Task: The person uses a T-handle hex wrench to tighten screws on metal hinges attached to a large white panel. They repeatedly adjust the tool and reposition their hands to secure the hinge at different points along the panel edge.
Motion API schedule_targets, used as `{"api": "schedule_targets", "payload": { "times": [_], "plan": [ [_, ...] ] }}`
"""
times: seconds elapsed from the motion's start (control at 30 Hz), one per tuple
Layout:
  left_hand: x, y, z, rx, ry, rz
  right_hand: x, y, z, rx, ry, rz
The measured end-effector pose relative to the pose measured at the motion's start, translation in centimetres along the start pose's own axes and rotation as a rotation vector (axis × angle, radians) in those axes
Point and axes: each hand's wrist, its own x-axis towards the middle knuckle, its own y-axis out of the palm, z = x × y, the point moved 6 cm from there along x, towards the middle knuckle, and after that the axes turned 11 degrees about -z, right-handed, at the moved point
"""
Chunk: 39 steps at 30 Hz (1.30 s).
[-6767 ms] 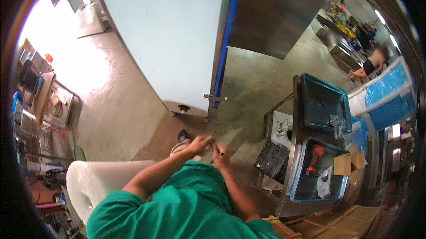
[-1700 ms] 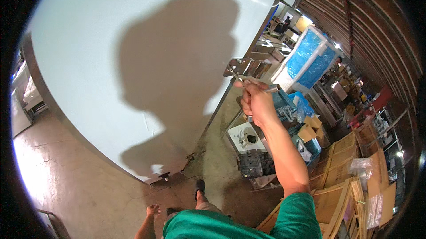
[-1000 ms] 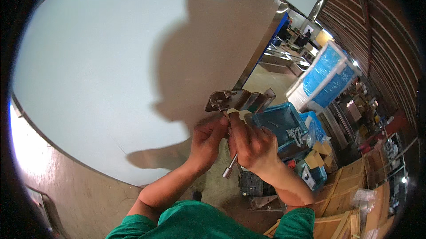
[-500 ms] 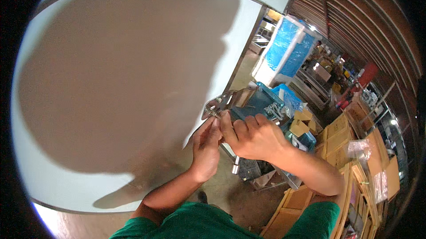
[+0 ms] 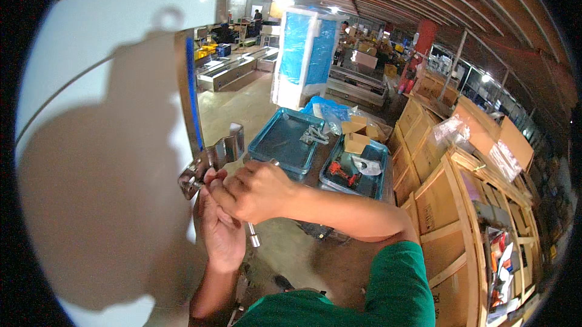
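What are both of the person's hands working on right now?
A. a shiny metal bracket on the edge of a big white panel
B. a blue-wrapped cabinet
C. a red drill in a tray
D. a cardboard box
A: the left hand and right hand meet at the metal bracket fixed to the white panel.

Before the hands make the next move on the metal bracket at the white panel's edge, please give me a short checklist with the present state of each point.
1. Left hand supports the metal bracket from below: ok.
2. Right hand grips the slim metal tool: ok.
3. Tool tip seated on a fastener: cannot tell, fingers hide it.
4. Bracket flush against the white panel edge: cannot tell.
5. Light on the work: not ok, the person's shadow covers the panel there.
6. Blue tray of parts close behind the hands: ok.
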Motion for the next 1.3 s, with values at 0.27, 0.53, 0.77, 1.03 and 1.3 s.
{"api": "schedule_targets", "payload": {
  "times": [0.27,0.53,0.77,1.03,1.3],
  "plan": [
    [-1.1,0.7,-0.9,0.31,0.145,0.007,0.7,2.0,0.0,0.099,-0.048,0.182],
    [-1.8,2.3,-2.9,1.511,0.924,0.13,-0.5,-0.2,0.9,-0.032,0.023,-0.08],
    [-0.7,-0.1,-0.3,0.229,0.045,-0.115,-4.7,-3.1,1.2,-0.201,0.121,-0.09],
    [-0.2,0.1,0.6,-0.085,-0.116,-0.129,-3.4,-2.8,0.9,-0.418,0.016,-0.117],
    [0.1,0.2,0.7,-0.126,-0.105,-0.088,-3.8,-2.4,1.2,-0.032,0.604,-0.112]
  ]
}}
